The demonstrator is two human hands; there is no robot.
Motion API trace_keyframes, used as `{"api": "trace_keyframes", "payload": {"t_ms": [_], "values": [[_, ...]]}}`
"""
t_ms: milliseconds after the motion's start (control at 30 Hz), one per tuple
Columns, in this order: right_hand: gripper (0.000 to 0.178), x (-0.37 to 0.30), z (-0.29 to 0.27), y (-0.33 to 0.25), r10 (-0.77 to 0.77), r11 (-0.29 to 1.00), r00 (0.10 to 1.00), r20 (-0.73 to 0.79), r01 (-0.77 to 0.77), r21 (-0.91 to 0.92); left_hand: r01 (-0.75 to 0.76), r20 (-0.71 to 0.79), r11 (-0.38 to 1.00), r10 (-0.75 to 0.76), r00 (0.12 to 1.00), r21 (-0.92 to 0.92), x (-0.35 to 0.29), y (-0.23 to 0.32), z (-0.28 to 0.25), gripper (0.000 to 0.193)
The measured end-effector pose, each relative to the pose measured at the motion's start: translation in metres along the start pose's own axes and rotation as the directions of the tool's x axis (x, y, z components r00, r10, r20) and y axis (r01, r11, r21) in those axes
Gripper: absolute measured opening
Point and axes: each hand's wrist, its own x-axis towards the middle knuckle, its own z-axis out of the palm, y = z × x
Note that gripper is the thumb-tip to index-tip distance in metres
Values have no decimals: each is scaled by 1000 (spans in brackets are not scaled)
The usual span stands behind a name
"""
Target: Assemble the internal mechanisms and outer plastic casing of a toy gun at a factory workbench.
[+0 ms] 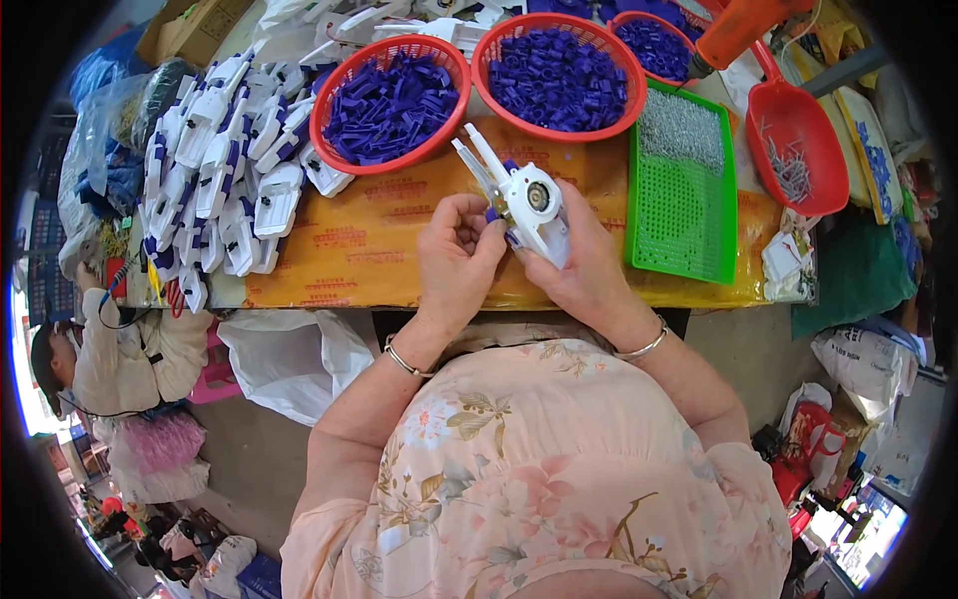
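Over the near middle of the table, my right hand [591, 262] is closed round a white plastic assembly [552, 238] with a round dark metal centre and two long white prongs pointing away to the upper left. My left hand [461, 255] is at its left side, thumb and fingers pinched at a small purple plastic piece [490, 214]. Whether that piece is loose or fixed to the assembly I cannot tell. Beyond my hands stand two red baskets, one with flat purple parts [391, 108] and one with small purple parts [559, 80].
Many similar white-and-purple assemblies [215, 150] are piled at the left. On the right lie a green tray [684, 225] of screws and a red scoop [813, 190] holding some more. An orange power tool [743, 35] hangs above the tray. Another person [150, 359] sits at the far left.
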Motion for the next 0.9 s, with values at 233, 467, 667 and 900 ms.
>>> {"api": "trace_keyframes", "payload": {"t_ms": [233, 467, 667, 900], "values": [[68, -3, -4, -5, 22, 988, 999, 48, -29, 152, -33, 14, 998, 34, 999, -50, -7, 1, 0, 24], [73, -8, -3, 7, -9, 969, 996, 91, -14, 247, 189, 334, 955, -106, 937, -230, 2, 18, -16, 48], [72, -2, -14, -6, -80, 975, 981, 177, 40, 220, 338, 568, 890, -113, 815, -307, 7, 14, -33, 65], [72, -4, -18, -6, -155, 987, 974, 162, 147, 60, 375, 546, 869, -152, 824, -323, 7, 11, -30, 57]]}}
